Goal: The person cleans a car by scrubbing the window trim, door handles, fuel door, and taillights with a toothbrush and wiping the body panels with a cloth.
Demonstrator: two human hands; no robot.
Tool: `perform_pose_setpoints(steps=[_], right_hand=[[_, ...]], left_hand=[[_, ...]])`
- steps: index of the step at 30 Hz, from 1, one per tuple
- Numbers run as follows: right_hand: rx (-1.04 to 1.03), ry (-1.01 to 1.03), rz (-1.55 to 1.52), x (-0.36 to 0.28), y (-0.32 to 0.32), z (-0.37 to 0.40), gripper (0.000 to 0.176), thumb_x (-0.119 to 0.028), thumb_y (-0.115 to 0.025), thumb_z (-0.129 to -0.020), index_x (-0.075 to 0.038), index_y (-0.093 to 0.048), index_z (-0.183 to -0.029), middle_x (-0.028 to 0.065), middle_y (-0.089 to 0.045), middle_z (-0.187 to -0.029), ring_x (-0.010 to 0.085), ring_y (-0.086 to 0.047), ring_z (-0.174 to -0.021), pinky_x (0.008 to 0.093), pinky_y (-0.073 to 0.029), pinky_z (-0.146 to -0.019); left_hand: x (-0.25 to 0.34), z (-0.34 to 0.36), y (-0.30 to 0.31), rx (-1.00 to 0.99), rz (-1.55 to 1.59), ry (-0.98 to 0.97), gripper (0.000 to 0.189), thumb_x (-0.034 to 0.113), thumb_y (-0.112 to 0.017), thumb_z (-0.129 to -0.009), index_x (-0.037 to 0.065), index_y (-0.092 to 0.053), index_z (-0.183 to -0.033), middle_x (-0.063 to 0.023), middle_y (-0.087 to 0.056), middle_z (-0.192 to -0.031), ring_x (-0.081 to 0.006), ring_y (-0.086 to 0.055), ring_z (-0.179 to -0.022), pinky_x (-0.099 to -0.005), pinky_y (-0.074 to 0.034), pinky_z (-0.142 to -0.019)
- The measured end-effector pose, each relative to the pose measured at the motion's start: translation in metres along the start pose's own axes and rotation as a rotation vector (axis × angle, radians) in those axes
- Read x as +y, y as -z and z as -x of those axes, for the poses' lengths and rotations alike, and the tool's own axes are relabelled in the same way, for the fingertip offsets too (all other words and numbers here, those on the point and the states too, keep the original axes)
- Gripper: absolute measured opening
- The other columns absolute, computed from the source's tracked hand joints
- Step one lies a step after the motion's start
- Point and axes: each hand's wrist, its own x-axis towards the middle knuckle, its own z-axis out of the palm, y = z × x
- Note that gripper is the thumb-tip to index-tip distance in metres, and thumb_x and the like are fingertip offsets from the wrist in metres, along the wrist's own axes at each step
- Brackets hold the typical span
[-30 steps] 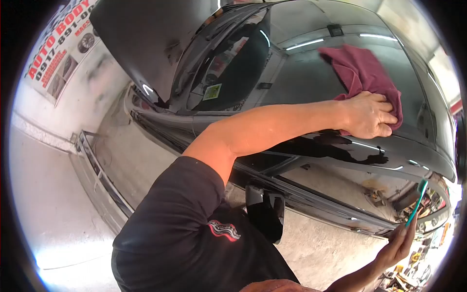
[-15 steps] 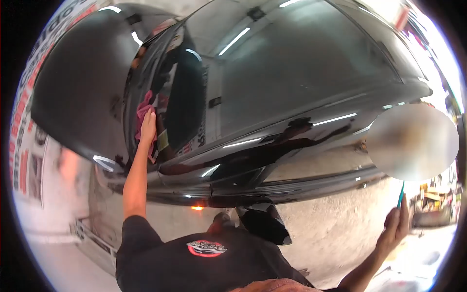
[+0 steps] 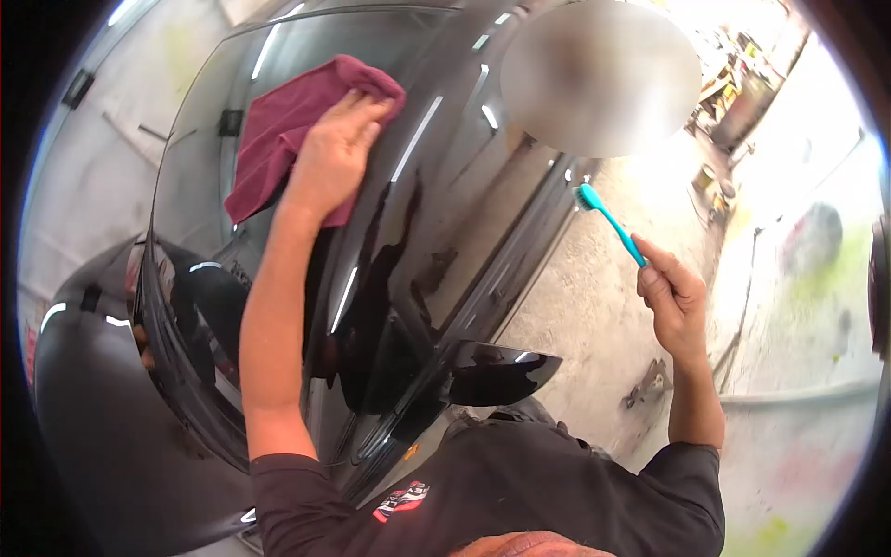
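Observation:
My left hand (image 3: 342, 144) presses a maroon cloth (image 3: 274, 116) onto the glossy black roof of a car (image 3: 209, 79), close to its side edge. The fingers are bent over the cloth's bunched upper corner, and the rest of it spreads flat to the left and below. In my right hand (image 3: 675, 295) is a turquoise toothbrush (image 3: 613, 223), held by the end of its handle. The brush head points up and left, in the air beside the car, with dark bristles facing left.
A black side mirror (image 3: 501, 373) sticks out from the car just ahead of my body. The windshield (image 3: 200, 297) and hood (image 3: 102, 408) lie to the left. Assorted items (image 3: 742, 88) stand along the wall at upper right, beyond the concrete floor (image 3: 594, 288).
My view has turned toward the car's rear. My left hand and the cloth have gone from the base of the windshield to the roof. The toothbrush now shows more fully in my right hand.

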Motion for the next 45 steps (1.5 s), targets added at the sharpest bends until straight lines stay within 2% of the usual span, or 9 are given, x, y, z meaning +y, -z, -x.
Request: perform_pose_setpoints(steps=[7, 13, 18, 22, 24, 29, 34, 38, 45], right_hand=[[0.229, -0.201, -0.047, 0.07, 0.056, 0.08, 0.034, -0.007, -0.06, -0.103, -0.004, -0.068, -0.135, -0.0041, -0.055, -0.074, 0.0039, -0.046, -0.065, 0.022, -0.038, -0.058], [0.377, -0.68, -0.294, 0.23, 0.1, 0.156, 0.034, -0.012, -0.059, -0.104, -0.008, -0.067, -0.137, -0.0052, -0.056, -0.072, 0.0013, -0.042, -0.056, 0.0188, -0.033, -0.048], [0.29, -0.496, -0.483, 0.232, 0.107, 0.142, 0.038, -0.009, -0.057, -0.105, -0.009, -0.063, -0.142, -0.0042, -0.055, -0.075, 0.0025, -0.042, -0.059, 0.02, -0.034, -0.051], [0.179, -0.319, -0.558, 0.236, 0.104, 0.126, 0.041, -0.005, -0.056, -0.104, -0.007, -0.062, -0.144, -0.0039, -0.054, -0.076, 0.0041, -0.045, -0.064, 0.0209, -0.038, -0.057], [0.192, -0.447, -0.591, 0.242, 0.115, 0.133, 0.041, -0.004, -0.055, -0.104, -0.005, -0.061, -0.145, -0.0038, -0.054, -0.076, 0.0045, -0.045, -0.064, 0.021, -0.039, -0.058], [0.077, -0.706, -0.731, 0.284, 0.179, 0.172, 0.042, -0.007, -0.054, -0.104, -0.003, -0.059, -0.145, -0.0044, -0.048, -0.073, 0.005, -0.041, -0.059, 0.0221, -0.033, -0.05], [0.393, -0.943, -0.716, 0.327, 0.241, 0.204, 0.041, -0.011, -0.053, -0.104, -0.004, -0.058, -0.144, -0.0027, -0.05, -0.071, 0.0053, -0.039, -0.054, 0.0215, -0.032, -0.046], [0.739, -1.037, -0.56, 0.396, 0.269, 0.22, 0.039, -0.012, -0.052, -0.105, -0.007, -0.059, -0.143, -0.0024, -0.051, -0.07, 0.0044, -0.042, -0.052, 0.0192, -0.035, -0.044], [0.754, -1.096, -0.453, 0.465, 0.3, 0.115, 0.041, -0.01, -0.05, -0.105, -0.003, -0.056, -0.144, -0.0034, -0.05, -0.07, 0.0033, -0.041, -0.053, 0.0193, -0.032, -0.044]], left_hand=[[-0.008, -0.021, -0.028, 0.03, -0.346, -0.007, 0.029, 0.014, -0.057, -0.104, 0.006, -0.07, -0.129, -0.0168, -0.07, -0.131, -0.0292, -0.065, -0.124, -0.038, -0.047, -0.108], [0.108, 0.003, -0.053, 0.418, 0.342, 0.416, 0.035, 0.015, -0.054, -0.107, -0.005, -0.064, -0.133, -0.0128, -0.069, -0.13, -0.022, -0.064, -0.119, -0.035, -0.047, -0.105], [0.243, 0.025, -0.203, 0.221, 0.507, 0.272, 0.031, 0.007, -0.063, -0.102, -0.002, -0.065, -0.132, -0.009, -0.066, -0.131, -0.0192, -0.06, -0.123, -0.0347, -0.046, -0.108], [0.347, 0.048, -0.356, -0.129, 0.944, 0.589, 0.025, 0.006, -0.066, -0.1, 0.003, -0.069, -0.125, -0.0041, -0.068, -0.12, -0.0143, -0.062, -0.108, -0.0297, -0.05, -0.098], [0.358, 0.069, -0.435, -0.085, 0.739, 0.293, 0.018, 0.009, -0.063, -0.103, 0.004, -0.071, -0.118, -0.0021, -0.064, -0.121, -0.0112, -0.06, -0.106, -0.0269, -0.05, -0.091], [0.336, 0.053, -0.538, -0.162, 1.001, 0.743, 0.016, 0.009, -0.058, -0.105, 0.001, -0.072, -0.109, -0.0042, -0.073, -0.102, -0.0128, -0.066, -0.096, -0.0289, -0.053, -0.089], [0.255, -0.061, -0.454, 0.304, 0.684, 0.404, 0.013, 0.006, -0.059, -0.104, 0.001, -0.07, -0.11, -0.0057, -0.072, -0.107, -0.0155, -0.068, -0.097, -0.0316, -0.056, -0.089], [0.196, -0.102, -0.366, 0.59, -0.225, 0.065, 0.034, 0.012, -0.063, -0.103, 0.001, -0.063, -0.134, -0.017, -0.065, -0.134, -0.0317, -0.061, -0.124, -0.0418, -0.046, -0.109], [0.086, -0.138, -0.44, 0.086, -1.196, 0.084, 0.066, 0.045, -0.062, -0.099, 0.01, -0.047, -0.153, -0.0186, -0.052, -0.146, -0.0397, -0.047, -0.138, -0.0562, -0.038, -0.113]])
